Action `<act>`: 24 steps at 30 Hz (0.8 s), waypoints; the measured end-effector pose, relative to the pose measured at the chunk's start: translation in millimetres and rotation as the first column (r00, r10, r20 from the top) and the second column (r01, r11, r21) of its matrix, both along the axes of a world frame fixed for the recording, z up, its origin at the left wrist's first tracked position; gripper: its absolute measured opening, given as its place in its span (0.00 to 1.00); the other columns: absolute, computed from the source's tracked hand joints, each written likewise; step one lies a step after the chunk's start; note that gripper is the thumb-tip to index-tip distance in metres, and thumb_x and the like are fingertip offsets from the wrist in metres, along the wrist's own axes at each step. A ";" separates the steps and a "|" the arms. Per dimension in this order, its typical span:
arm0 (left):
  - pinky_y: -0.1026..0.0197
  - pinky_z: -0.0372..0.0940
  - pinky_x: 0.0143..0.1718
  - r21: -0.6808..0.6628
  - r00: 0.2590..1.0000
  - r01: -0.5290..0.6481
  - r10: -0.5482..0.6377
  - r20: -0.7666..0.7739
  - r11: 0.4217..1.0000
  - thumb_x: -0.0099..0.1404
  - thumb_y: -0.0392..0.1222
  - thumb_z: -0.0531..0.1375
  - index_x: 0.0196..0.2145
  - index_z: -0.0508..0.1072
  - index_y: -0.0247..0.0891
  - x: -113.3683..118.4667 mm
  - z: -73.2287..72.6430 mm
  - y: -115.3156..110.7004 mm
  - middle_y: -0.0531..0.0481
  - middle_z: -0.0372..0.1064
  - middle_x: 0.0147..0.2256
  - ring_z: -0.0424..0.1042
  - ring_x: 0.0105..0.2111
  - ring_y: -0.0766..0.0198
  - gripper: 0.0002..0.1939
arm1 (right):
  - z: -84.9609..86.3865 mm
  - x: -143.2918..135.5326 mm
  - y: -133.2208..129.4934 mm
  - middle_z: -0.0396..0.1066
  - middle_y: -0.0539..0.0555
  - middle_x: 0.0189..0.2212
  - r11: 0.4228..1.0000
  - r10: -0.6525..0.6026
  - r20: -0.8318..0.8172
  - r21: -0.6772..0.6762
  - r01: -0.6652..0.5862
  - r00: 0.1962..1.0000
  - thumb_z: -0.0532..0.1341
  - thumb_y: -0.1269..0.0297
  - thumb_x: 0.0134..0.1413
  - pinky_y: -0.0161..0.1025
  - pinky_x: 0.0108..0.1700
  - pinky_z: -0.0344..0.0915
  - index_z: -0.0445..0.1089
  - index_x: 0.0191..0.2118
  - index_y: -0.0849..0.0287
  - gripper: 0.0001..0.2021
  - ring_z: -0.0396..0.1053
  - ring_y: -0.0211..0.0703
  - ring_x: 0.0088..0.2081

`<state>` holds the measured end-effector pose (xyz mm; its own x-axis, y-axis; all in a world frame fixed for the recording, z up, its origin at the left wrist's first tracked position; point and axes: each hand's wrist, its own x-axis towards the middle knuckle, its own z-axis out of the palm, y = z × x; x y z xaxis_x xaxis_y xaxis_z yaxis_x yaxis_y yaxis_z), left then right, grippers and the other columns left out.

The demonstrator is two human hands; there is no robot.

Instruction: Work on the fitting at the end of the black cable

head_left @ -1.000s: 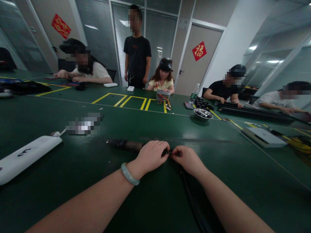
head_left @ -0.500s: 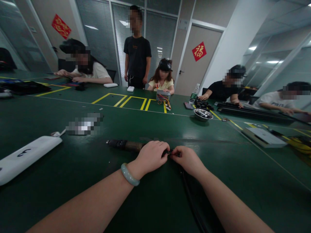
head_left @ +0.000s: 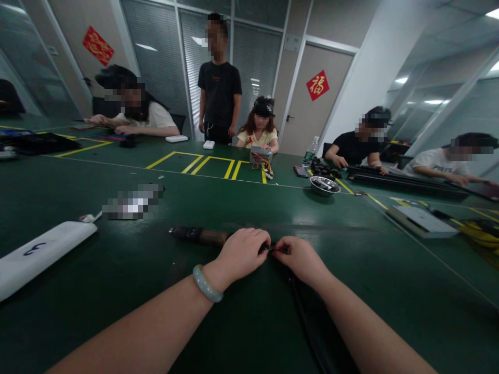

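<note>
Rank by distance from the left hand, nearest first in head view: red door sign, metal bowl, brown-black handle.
1. Brown-black handle: left of the left hand
2. Metal bowl: ahead, right
3. Red door sign: far back, high

The room is closed off at the back by glass partitions (head_left: pixel 156 78) set in pale frames, behind which horizontal blinds (head_left: pixel 194 98) are hung. A beige door (head_left: pixel 307 122) is fitted with a dark lever handle (head_left: pixel 289 118) and decorated with a red diamond-shaped Fu sign (head_left: pixel 317 85). At the left, another red diamond sign (head_left: pixel 98 45) is mounted on a beige panel (head_left: pixel 70 34). Light is given by ceiling panels (head_left: pixel 493 12) at upper right. The green tabletop (head_left: pixel 218 200) is marked with yellow lines (head_left: pixel 160 160).
</note>
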<state>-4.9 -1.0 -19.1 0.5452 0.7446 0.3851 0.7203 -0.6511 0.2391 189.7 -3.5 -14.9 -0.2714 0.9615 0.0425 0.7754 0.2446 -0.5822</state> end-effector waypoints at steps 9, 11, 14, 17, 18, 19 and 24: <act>0.55 0.62 0.43 0.000 0.999 0.031 -0.031 0.011 1.000 0.62 0.36 0.57 0.38 0.70 0.41 -0.3 1.5 -0.6 0.52 0.70 0.38 0.68 0.40 0.59 0.05 | -0.5 0.0 0.0 0.74 0.49 0.29 1.000 0.001 -0.009 -0.008 -0.001 1.000 0.62 0.65 0.50 0.33 0.30 0.57 0.75 0.32 0.56 0.04 0.68 0.38 0.29; 0.55 0.62 0.44 -0.001 1.000 0.029 -0.029 0.006 1.000 0.61 0.35 0.57 0.38 0.70 0.41 -0.2 2.3 -1.1 0.52 0.70 0.38 0.69 0.40 0.59 0.07 | 0.0 -0.1 -0.1 0.74 0.49 0.29 1.000 0.012 -0.019 0.002 -0.012 1.000 0.62 0.65 0.50 0.33 0.31 0.57 0.75 0.32 0.56 0.04 0.68 0.38 0.29; 0.55 0.62 0.44 0.003 1.000 0.012 -0.012 0.004 1.000 0.62 0.36 0.56 0.40 0.70 0.40 0.3 3.1 -1.9 0.50 0.70 0.39 0.69 0.40 0.59 0.08 | -0.2 0.0 0.1 0.74 0.49 0.29 1.000 0.008 -0.019 0.007 -0.008 1.000 0.61 0.66 0.50 0.33 0.31 0.57 0.75 0.32 0.57 0.04 0.68 0.38 0.29; 0.55 0.62 0.43 0.002 1.000 0.000 0.000 0.000 1.000 0.62 0.37 0.56 0.40 0.69 0.40 0.8 3.0 -2.0 0.51 0.70 0.38 0.69 0.39 0.59 0.07 | -0.9 0.1 0.7 0.74 0.50 0.29 1.000 0.006 -0.015 -0.005 -0.006 1.000 0.62 0.66 0.50 0.33 0.31 0.57 0.75 0.32 0.57 0.04 0.68 0.38 0.30; 0.55 0.62 0.43 0.001 1.000 0.000 0.000 0.000 1.000 0.62 0.37 0.56 0.39 0.69 0.40 0.9 2.6 -1.9 0.51 0.70 0.38 0.69 0.39 0.59 0.07 | -1.1 0.0 0.9 0.75 0.50 0.29 1.000 0.009 -0.015 -0.006 -0.009 1.000 0.62 0.66 0.50 0.33 0.31 0.57 0.75 0.32 0.57 0.05 0.68 0.38 0.30; 0.55 0.62 0.43 0.003 1.000 0.002 -0.002 0.000 1.000 0.61 0.36 0.57 0.39 0.69 0.40 1.0 2.3 -1.7 0.51 0.70 0.37 0.68 0.39 0.59 0.07 | -1.1 0.0 0.9 0.75 0.50 0.30 1.000 0.012 -0.013 -0.005 -0.012 1.000 0.62 0.66 0.50 0.33 0.31 0.57 0.75 0.32 0.57 0.05 0.68 0.38 0.30; 0.55 0.61 0.44 0.009 1.000 -0.002 0.002 0.014 1.000 0.61 0.35 0.57 0.40 0.69 0.40 1.2 1.0 -1.9 0.50 0.70 0.39 0.68 0.40 0.58 0.09 | -0.7 -0.4 0.6 0.75 0.50 0.30 1.000 0.008 -0.007 0.001 -0.008 1.000 0.62 0.65 0.50 0.33 0.31 0.58 0.75 0.32 0.57 0.05 0.69 0.38 0.30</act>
